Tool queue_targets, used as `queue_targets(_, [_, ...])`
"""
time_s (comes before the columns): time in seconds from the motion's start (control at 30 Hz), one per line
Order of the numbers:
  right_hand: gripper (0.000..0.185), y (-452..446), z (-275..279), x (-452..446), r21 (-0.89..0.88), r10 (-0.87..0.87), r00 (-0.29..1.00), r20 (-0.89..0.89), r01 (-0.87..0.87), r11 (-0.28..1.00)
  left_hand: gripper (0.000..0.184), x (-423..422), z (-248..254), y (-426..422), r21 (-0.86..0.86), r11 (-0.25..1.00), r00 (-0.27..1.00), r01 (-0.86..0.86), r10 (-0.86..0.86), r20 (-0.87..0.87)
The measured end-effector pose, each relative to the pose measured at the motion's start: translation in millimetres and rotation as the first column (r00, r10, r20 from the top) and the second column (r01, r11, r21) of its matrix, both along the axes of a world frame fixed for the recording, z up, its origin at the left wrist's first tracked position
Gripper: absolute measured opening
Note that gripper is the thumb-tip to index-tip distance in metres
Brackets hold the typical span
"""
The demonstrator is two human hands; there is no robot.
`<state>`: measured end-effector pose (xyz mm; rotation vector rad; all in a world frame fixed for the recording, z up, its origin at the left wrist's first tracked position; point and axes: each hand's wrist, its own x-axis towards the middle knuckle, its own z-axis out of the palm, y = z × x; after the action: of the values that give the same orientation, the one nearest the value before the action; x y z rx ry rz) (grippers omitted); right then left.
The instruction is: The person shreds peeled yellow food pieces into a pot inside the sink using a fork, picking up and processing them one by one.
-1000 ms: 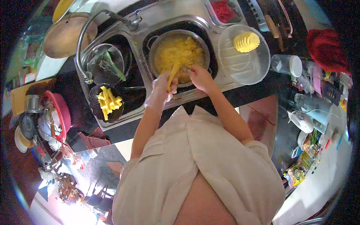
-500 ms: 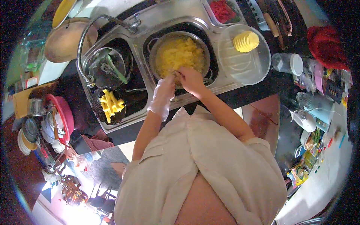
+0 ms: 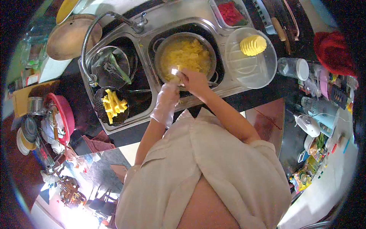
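In a clear plastic glove, my left hand [image 3: 167,100] is closed at the near rim of a metal pot [image 3: 156,61]; what its fingers hold is hidden. My bare right hand [image 3: 195,82] meets it there, closed on a small shiny metal utensil [image 3: 175,71] whose glare hides its shape. Below and beyond both hands, shredded yellow pineapple [image 3: 187,53] fills the pot, which sits in the sink's middle basin. To the right, a peeled pineapple [image 3: 253,45] with spiral grooves lies on a round translucent plastic tray [image 3: 244,68].
A black basket [image 3: 100,114] of yellow pineapple sticks [image 3: 113,106] sits at the left basin's near edge. Behind it are a glass bowl [image 3: 100,74] with a green-handled whisk [image 3: 120,68] and the curved faucet [image 3: 88,38]. A box of red food [image 3: 230,13] stands at the back.
The view has shifted slightly. My hands stay together over the pot's near rim, and the metal utensil in my right hand now catches a bright glint.
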<state>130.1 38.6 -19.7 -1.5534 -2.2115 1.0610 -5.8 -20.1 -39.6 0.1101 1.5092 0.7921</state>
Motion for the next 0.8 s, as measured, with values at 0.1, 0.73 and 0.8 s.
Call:
queue_targets(0.1, [0.02,-2,-18,5,0.027,-0.023,0.999,0.026,0.022,0.999,0.016,-4,-32,-21,0.143,0.702,0.567,0.698,-0.419,-0.709])
queue_targets(0.73, [0.033,41,-36,19,0.182,-0.263,0.96,-0.097,0.277,0.944,0.021,-11,55,-3,0.027,1.0,0.996,-0.006,0.003,0.091])
queue_targets(0.8, [0.033,37,-55,19,-0.285,-0.375,0.911,-0.169,0.32,0.904,0.024,-2,80,8,0.108,0.987,0.993,0.116,-0.118,0.008])
